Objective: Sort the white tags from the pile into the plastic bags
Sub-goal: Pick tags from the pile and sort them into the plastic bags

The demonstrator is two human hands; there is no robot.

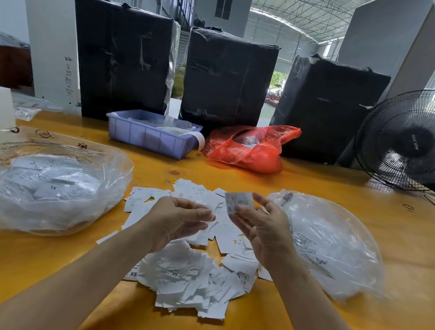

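Observation:
A pile of white tags (189,275) lies spread on the yellow table (399,316) in front of me. My right hand (261,224) holds one white tag (238,200) pinched between thumb and fingers, lifted above the pile. Just left of it hovers my left hand (179,217), fingers loosely curled and holding nothing. A clear plastic bag (37,184) on the left holds several tags, one marked XL. Another clear plastic bag (331,242) lies on the right, beside my right hand.
A blue plastic bin (150,134) and a red plastic bag (249,148) sit at the table's far side before three black wrapped bales (225,79). A black fan (421,140) stands at the far right. A rubber band (408,207) lies near it.

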